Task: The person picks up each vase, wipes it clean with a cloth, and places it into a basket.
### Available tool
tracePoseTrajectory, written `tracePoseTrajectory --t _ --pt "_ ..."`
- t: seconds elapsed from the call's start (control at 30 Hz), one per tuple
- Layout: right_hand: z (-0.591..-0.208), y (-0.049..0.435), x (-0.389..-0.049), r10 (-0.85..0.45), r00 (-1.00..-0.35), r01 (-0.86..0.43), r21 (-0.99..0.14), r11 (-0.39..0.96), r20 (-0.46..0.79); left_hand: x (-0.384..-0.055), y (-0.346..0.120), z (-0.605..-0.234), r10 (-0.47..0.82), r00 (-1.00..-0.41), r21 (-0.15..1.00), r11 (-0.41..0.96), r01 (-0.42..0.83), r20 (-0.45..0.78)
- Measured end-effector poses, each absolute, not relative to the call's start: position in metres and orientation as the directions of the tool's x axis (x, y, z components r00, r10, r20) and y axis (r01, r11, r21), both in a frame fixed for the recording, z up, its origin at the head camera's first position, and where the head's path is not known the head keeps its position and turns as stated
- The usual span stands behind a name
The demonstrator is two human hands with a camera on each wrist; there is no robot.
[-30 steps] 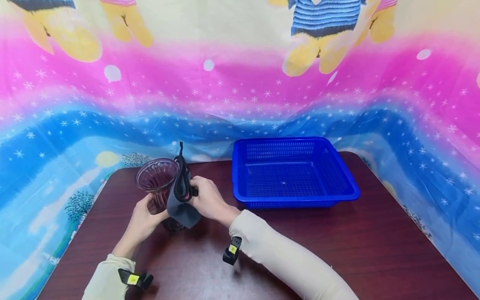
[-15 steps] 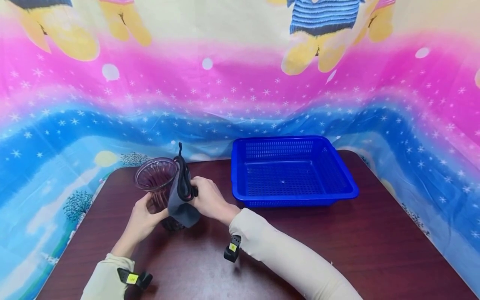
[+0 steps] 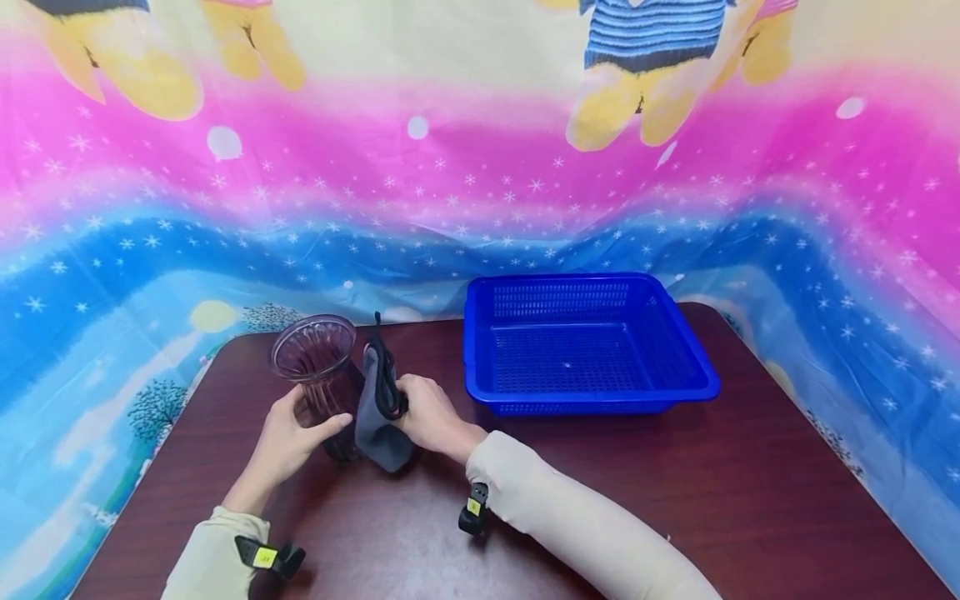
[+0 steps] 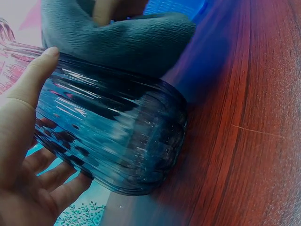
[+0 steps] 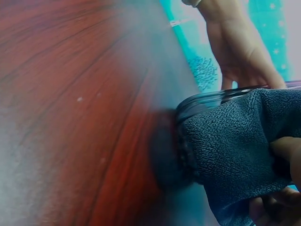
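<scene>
A ribbed, purple-tinted glass vase (image 3: 318,367) with a flared rim stands on the left part of the table. My left hand (image 3: 288,437) grips its side; in the left wrist view the thumb (image 4: 40,70) lies along the glass and the fingers curl beneath. My right hand (image 3: 433,417) pinches a folded dark grey cloth (image 3: 382,429) at the vase's right side. In the right wrist view the fuzzy cloth (image 5: 230,146) covers part of the vase's lower body. Whether it touches the glass I cannot tell.
A blue plastic basket (image 3: 592,400) with perforated walls stands at the back right of the dark red-brown wooden table (image 3: 600,475). Behind the table hangs a printed curtain (image 3: 480,200). Each sleeve carries a black wrist strap.
My right hand and the cloth have moved down and slightly right along the vase's side, baring more of the glass. The left hand and the vase have stayed in place.
</scene>
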State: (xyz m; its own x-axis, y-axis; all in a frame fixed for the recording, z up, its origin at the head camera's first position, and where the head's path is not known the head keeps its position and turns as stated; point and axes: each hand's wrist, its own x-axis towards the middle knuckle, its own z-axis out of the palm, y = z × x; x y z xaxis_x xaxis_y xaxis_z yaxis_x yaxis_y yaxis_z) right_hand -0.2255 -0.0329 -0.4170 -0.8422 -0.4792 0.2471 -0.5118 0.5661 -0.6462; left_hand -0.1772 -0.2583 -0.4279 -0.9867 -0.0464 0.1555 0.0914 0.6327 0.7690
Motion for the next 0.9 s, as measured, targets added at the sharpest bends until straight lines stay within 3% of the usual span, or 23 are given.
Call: tracePoseTrajectory --t 0.33,0.9 --pt "-0.441 -0.029 -0.227 -0.468 -0.863 -0.469 -0.644 0.605 0.189 -0.177 -0.258 -0.431 -0.047 -0.984 0.773 0.625 0.108 0.175" --pt "-0.465 -0.024 -0.233 -0.487 -0.854 -0.451 -0.725 0.521 0.182 -0.177 -0.259 -0.431 -0.033 -0.984 0.775 0.621 0.119 0.178"
